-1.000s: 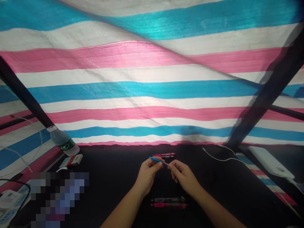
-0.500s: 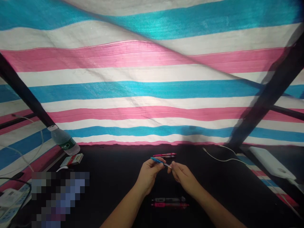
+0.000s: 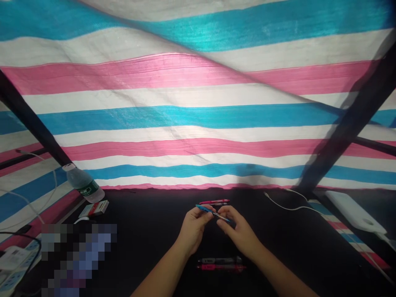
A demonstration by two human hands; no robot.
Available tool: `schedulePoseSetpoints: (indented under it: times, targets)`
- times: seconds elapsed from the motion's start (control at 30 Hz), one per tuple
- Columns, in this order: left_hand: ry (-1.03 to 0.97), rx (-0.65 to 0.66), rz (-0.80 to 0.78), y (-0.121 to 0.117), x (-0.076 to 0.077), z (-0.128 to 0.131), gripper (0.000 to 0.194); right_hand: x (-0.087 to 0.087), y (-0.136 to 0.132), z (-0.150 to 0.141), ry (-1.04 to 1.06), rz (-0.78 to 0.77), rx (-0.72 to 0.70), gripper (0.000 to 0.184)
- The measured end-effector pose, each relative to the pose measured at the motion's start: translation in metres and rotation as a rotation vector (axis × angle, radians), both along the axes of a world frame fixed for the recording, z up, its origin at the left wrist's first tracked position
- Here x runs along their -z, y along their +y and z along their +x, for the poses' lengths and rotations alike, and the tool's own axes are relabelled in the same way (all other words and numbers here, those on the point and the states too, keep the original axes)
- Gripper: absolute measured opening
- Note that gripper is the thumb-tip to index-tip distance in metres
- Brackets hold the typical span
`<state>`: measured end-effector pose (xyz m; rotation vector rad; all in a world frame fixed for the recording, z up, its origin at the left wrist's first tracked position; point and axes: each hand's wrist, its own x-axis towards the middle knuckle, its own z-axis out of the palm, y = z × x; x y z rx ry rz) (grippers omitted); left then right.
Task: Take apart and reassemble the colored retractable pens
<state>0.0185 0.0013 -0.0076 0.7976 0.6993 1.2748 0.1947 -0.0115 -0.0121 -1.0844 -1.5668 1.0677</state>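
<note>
Left hand (image 3: 194,231) pinches one blue pen (image 3: 206,210) over a black desk (image 3: 148,222); whether the curled right hand (image 3: 239,235) grips its metal tip cannot be told. Two pens (image 3: 214,202) lie near the far edge; a dark pen (image 3: 219,260) and a pink pen (image 3: 221,267) lie nearer the person.

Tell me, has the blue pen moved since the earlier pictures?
Yes: the blue pen's tip swung rightward, judged against the pink pen lying below it.
</note>
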Motion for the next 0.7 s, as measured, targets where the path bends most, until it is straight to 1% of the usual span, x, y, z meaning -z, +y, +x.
schedulePoseSetpoints:
  times: [0.07, 0.1, 0.23, 0.3, 0.37, 0.43, 0.5, 0.57, 0.6, 0.63, 0.7]
  targets:
    - [-0.015, -0.003, 0.003, 0.0007, -0.0002, -0.0002, 0.026, -0.0029, -0.0012, 0.0006, -0.030, 0.043, 0.025, 0.033]
    - [-0.020, 0.006, 0.002, 0.0009, -0.0002, -0.0001, 0.026, -0.0032, -0.0016, 0.0007, -0.034, 0.021, 0.015, 0.035]
    - [-0.022, 0.028, 0.001, 0.0007, -0.0001, 0.0004, 0.025, 0.0008, -0.0013, -0.0007, 0.024, -0.147, -0.065, 0.054]
    - [-0.023, 0.017, 0.004, 0.0010, 0.0000, -0.0001, 0.026, 0.0017, -0.0013, -0.0014, 0.048, -0.122, -0.054, 0.049]
    - [-0.027, 0.002, 0.002, 0.0015, 0.0002, -0.0007, 0.026, 0.0005, -0.0017, -0.0012, 0.043, -0.026, -0.005, 0.039]
    - [-0.027, 0.004, -0.005, 0.0017, 0.0004, -0.0008, 0.027, -0.0011, -0.0019, -0.0003, 0.029, 0.020, 0.022, 0.036]
    - [-0.019, 0.012, -0.004, 0.0014, 0.0003, -0.0003, 0.027, -0.0015, -0.0015, 0.0006, 0.029, -0.039, 0.000, 0.040]
    - [-0.010, 0.017, 0.002, 0.0007, -0.0001, 0.0005, 0.027, -0.0007, -0.0005, 0.0011, 0.035, -0.134, -0.051, 0.049]
    - [-0.007, 0.017, 0.006, 0.0005, -0.0003, 0.0007, 0.026, -0.0002, 0.0001, 0.0012, 0.037, -0.158, -0.070, 0.052]
    - [-0.005, 0.017, 0.009, 0.0003, -0.0005, 0.0007, 0.026, 0.0000, 0.0007, 0.0013, 0.036, -0.153, -0.081, 0.052]
    - [-0.008, 0.010, 0.010, 0.0003, -0.0007, 0.0003, 0.025, -0.0011, 0.0014, 0.0016, 0.027, -0.066, -0.055, 0.040]
